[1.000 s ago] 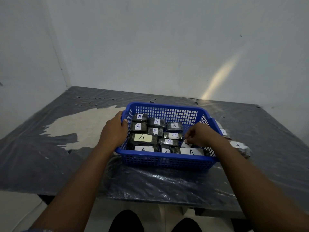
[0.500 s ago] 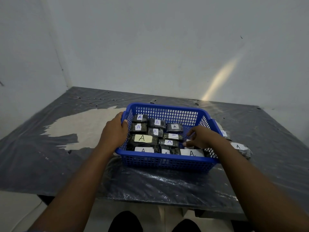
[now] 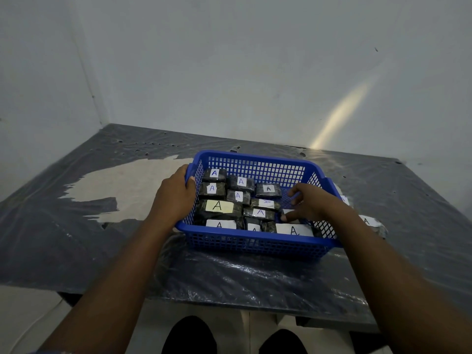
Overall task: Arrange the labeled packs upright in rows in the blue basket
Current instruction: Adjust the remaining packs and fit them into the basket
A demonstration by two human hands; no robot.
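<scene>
The blue basket (image 3: pixel 258 235) stands on the table in front of me. Several dark packs with white "A" labels fill it in rows, among them a large one with a yellowish label (image 3: pixel 219 206). My left hand (image 3: pixel 175 195) grips the basket's left rim. Inside the basket at its right side, my right hand (image 3: pixel 314 203) curls its thumb and fingers round a pack (image 3: pixel 288 212) that it mostly hides. Behind that hand the basket's back right part shows bare mesh.
Two more labeled packs (image 3: pixel 369 222) (image 3: pixel 343 199) lie on the table just outside the basket's right wall. Crinkled dark plastic sheet (image 3: pixel 229 277) covers the table, with a pale bare patch (image 3: pixel 132 182) at left. Walls close in behind and on the left.
My right hand has uncurled from a fist and spread its fingers over the pack at the basket's right side. The left hand has stayed on the rim.
</scene>
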